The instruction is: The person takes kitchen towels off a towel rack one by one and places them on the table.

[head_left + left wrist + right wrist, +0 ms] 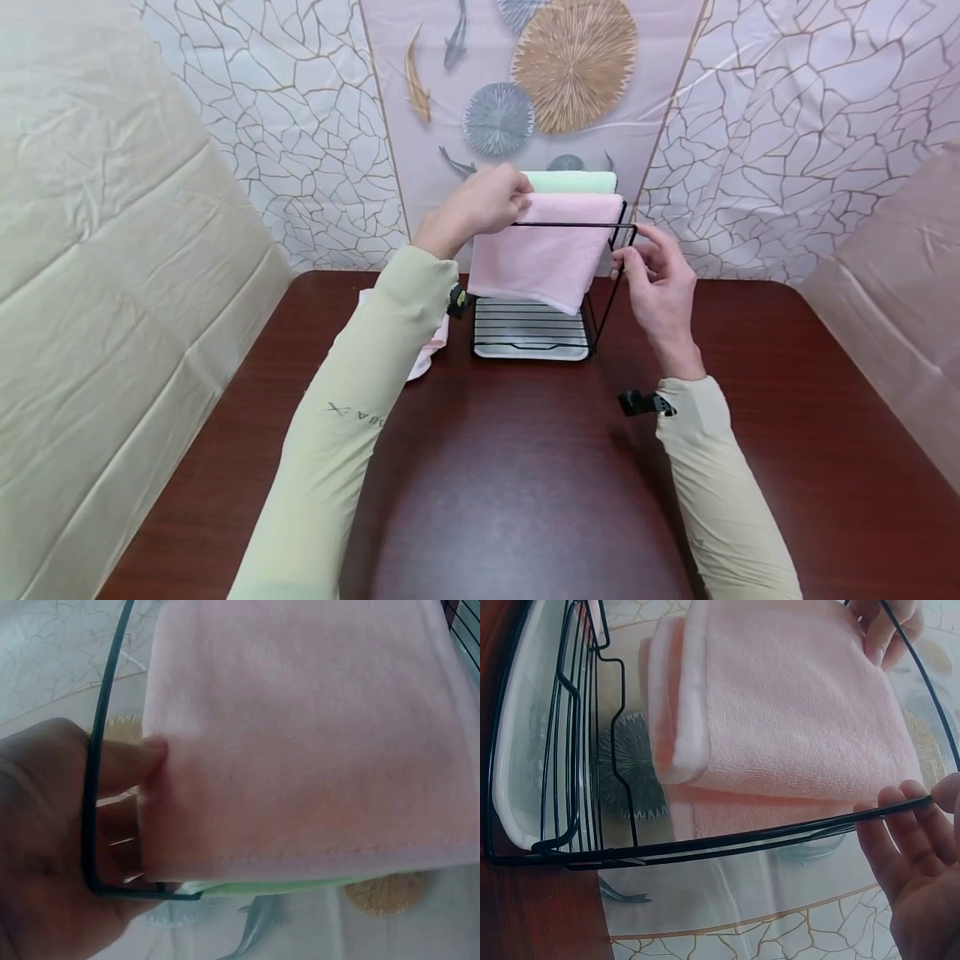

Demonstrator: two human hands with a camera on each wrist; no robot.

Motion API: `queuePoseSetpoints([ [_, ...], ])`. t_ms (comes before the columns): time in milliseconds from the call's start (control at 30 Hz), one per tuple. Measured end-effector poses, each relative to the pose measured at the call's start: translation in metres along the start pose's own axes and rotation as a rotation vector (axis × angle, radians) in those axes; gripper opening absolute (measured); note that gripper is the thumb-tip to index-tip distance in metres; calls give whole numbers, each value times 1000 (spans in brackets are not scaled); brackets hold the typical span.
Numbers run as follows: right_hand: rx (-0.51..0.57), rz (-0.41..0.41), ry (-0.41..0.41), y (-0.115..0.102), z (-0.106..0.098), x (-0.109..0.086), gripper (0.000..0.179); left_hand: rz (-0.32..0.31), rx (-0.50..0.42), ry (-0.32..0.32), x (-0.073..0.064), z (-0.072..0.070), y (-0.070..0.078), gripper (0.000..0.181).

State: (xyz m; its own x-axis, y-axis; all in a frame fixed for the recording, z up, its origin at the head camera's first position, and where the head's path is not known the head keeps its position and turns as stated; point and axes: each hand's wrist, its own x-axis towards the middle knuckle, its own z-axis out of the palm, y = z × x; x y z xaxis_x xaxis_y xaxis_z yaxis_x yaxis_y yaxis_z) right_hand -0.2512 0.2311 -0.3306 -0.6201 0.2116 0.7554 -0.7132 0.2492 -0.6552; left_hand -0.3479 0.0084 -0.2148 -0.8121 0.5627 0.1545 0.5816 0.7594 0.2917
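A folded pink towel (546,250) hangs over a bar of a black wire rack (570,225). My left hand (491,200) pinches the towel's upper left edge, thumb in front and fingers behind, inside the rack's frame. In the left wrist view the thumb (154,754) presses into the pink cloth. My right hand (660,279) holds the rack's right side bar near its upper corner; the right wrist view has the fingertips (892,799) against that bar. Behind the pink towel, a light green towel (573,182) hangs on the rack.
At the rack's base lies a white tray (536,354) under black wire slats. Another pale pink cloth (429,354) lies on the dark red table (487,483) left of the rack, partly hidden by the left sleeve. A patterned backdrop (330,125) stands behind.
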Motion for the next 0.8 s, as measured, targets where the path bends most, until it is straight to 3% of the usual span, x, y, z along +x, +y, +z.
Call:
queuePoseSetpoints([
  [233,-14,0,3,0,0,0,32,-42,-1,113,2,6,2,19],
  [467,-13,-1,10,0,0,1,31,-13,-3,188,1,8,3,18],
  [600,-15,-4,8,-1,0,1,31,12,35,208,0,8,4,21],
  [800,-35,9,15,8,-1,1,32,-15,47,201,2,7,9,24],
])
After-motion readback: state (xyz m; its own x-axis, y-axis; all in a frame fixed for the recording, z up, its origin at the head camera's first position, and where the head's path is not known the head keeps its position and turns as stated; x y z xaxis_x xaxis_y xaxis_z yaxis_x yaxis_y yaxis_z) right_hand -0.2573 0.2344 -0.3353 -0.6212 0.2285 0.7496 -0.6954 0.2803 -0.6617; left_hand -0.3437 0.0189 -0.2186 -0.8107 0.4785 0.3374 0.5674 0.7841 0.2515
